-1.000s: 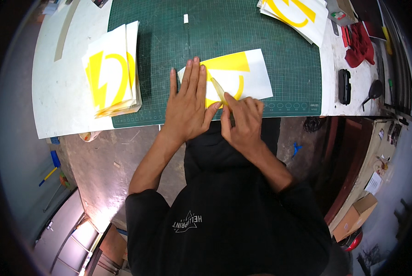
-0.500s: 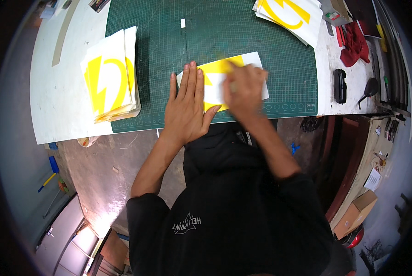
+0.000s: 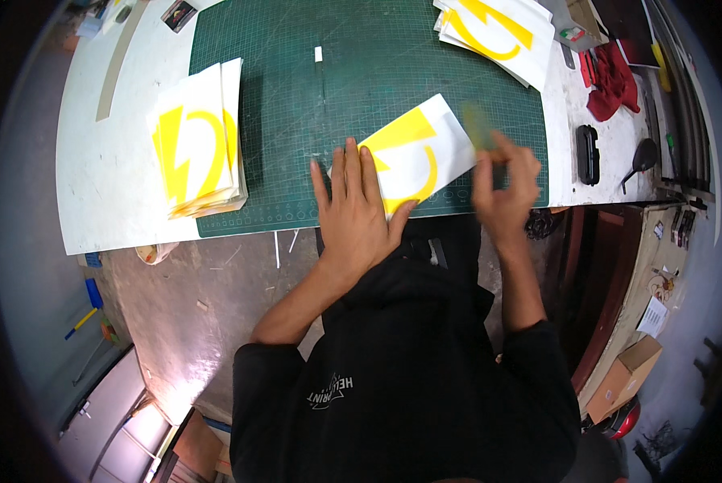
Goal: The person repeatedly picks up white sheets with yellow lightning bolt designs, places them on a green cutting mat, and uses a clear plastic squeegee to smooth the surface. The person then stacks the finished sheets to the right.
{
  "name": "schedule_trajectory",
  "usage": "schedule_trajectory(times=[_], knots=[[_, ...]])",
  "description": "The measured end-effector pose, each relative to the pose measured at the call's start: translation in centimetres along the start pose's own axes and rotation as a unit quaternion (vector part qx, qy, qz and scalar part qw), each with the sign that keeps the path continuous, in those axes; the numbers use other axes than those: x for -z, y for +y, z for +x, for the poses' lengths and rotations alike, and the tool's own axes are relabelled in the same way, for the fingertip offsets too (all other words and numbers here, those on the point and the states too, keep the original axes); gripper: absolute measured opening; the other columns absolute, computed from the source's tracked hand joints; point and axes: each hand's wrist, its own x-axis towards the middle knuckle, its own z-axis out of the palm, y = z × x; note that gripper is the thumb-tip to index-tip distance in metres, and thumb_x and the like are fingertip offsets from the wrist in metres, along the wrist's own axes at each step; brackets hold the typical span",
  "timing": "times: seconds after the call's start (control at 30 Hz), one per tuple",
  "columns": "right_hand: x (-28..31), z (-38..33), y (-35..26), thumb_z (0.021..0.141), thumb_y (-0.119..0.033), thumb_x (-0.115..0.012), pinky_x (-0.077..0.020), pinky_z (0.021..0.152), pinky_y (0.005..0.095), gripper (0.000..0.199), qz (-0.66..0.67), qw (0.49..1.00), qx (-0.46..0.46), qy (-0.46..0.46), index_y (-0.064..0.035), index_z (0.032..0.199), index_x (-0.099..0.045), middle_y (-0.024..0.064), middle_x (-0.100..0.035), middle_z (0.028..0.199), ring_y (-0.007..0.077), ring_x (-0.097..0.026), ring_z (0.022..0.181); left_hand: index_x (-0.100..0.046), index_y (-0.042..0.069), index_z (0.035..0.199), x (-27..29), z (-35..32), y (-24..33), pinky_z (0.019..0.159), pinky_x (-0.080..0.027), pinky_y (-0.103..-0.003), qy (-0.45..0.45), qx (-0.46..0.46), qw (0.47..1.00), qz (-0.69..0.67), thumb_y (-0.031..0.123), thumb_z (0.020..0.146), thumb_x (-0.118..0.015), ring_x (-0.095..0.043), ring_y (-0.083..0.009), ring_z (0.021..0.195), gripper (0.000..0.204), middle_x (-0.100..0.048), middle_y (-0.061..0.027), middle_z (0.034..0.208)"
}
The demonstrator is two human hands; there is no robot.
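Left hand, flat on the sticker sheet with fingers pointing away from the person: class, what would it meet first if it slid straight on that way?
The left hand would probably cross bare green cutting mat first, then perhaps the small white piece; blur and lens bend make this uncertain.

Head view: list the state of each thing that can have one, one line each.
Sheet: flat on the green mat, pinned by the left hand.
Left hand: open, palm down on the sheet.
Right hand: closed on a blurred squeegee at the sheet's right edge.
Left stack: piled, slightly fanned.
Top-right stack: piled, fanned.
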Motion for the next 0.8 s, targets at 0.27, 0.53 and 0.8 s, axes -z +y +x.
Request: schedule_trajectory(times=[0.27,0.53,0.8], knots=[[0.5,-2.7,2.6,0.081,0.0,-0.077,-0.0393,0.088,0.0447,0.033,-0.069,0.994,0.06,-0.062,-0.0025,0.113,-0.073,0.0046,-0.065,0.088,0.0229,-0.061,0.086,-0.032,-0.019,0.155,-1.7,-0.4,-0.2,0.126,-0.011,-0.069,0.007,0.001,1.0,-0.018,0.056,0.101,-0.058,-0.019,-0.0522,0.159,0.096,-0.023,-0.0402,0.166],[-4.9,0.7,-2.7,0.083,-0.001,-0.076,-0.0399,0.091,0.0432,0.038,0.069,0.982,0.137,-0.106,-0.0031,0.121,-0.072,0.0053,-0.067,0.089,0.0239,-0.063,0.086,-0.032,-0.019,0.155,-0.9,0.1,0.2,0.127,-0.012,-0.066,0.01,-0.006,1.0,-0.024,0.054,0.103,-0.056,-0.02,-0.0522,0.159,0.093,-0.024,-0.0398,0.167],[-1.3,5.0,4.0,0.091,-0.005,-0.074,-0.043,0.089,0.0417,0.029,0.018,1.0,-0.016,-0.007,-0.0039,0.12,-0.071,0.0085,-0.073,0.098,0.0249,-0.064,0.091,-0.05,-0.009,0.149,-0.9,1.7,0.8,0.122,-0.017,-0.071,0.085,0.044,0.995,0.01,0.061,0.1,-0.057,-0.04,-0.0506,0.146,0.086,-0.041,-0.0374,0.156]])
